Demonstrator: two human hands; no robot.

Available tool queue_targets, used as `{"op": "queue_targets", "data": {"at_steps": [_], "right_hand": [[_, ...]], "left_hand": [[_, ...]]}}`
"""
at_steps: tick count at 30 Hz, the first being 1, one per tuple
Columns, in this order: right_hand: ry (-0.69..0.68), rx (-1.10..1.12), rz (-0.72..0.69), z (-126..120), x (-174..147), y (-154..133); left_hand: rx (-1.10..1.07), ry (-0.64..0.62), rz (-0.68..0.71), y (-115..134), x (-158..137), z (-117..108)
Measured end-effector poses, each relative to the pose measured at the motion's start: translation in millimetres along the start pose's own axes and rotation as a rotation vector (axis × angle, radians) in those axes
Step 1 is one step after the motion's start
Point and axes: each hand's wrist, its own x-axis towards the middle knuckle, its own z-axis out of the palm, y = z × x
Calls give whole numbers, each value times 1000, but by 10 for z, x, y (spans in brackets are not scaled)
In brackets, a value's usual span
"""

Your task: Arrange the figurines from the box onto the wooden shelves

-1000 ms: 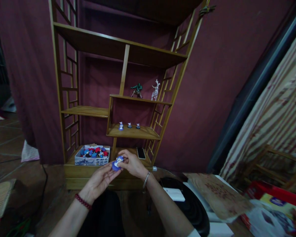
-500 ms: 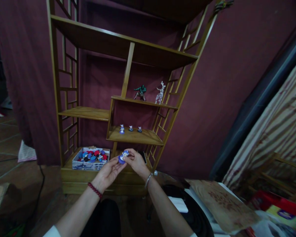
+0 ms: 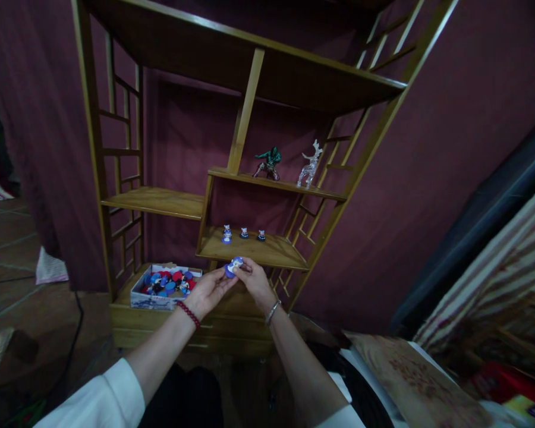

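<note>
A small purple-and-white figurine [image 3: 234, 267] on a round purple base is tilted in front of the lower shelf. My right hand [image 3: 255, 285] pinches it from the right between thumb and fingers. From the left, my left hand [image 3: 210, 291] is turned partly palm up, its fingertips against the purple base. Just beyond, on the small lower shelf [image 3: 267, 252], stands a similar purple-and-white figurine [image 3: 227, 238]. Behind it is a row of little dark-based figurines, among them a middle one [image 3: 244, 233] and a right one [image 3: 261, 235].
An open box [image 3: 154, 302] of red, blue and black-and-white figurines rests on the cabinet's bottom ledge. Above the small shelf stand a green figure [image 3: 270, 163] and a clear deer [image 3: 310, 165]. A brown patterned sheet [image 3: 410, 374] lies at the lower right.
My view has moved closer to the shelf. Both hands have moved forward and up with the figurine, nearer the small shelf's front edge.
</note>
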Motion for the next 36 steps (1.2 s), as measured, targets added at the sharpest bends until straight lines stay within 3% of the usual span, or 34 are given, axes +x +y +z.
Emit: {"op": "queue_targets", "data": {"at_steps": [11,18,21,28,32,36], "right_hand": [[44,-41,-15,-147,404,180],[118,-133,-37,-326,710,291],[156,-209,-41,-415,874,389],[198,-352,-15,-563,1193,557],[244,-433,22,-591,1301,595],[257,-490,29,-603,1382,637]], "left_hand": [[76,39,-85,106,410,109],[267,73,80,72,663,159],[532,98,249,49,784,147],[1666,157,681,205,971,94],[1951,108,796,275,1125,56],[2052,111,737,293,1302,26]]}}
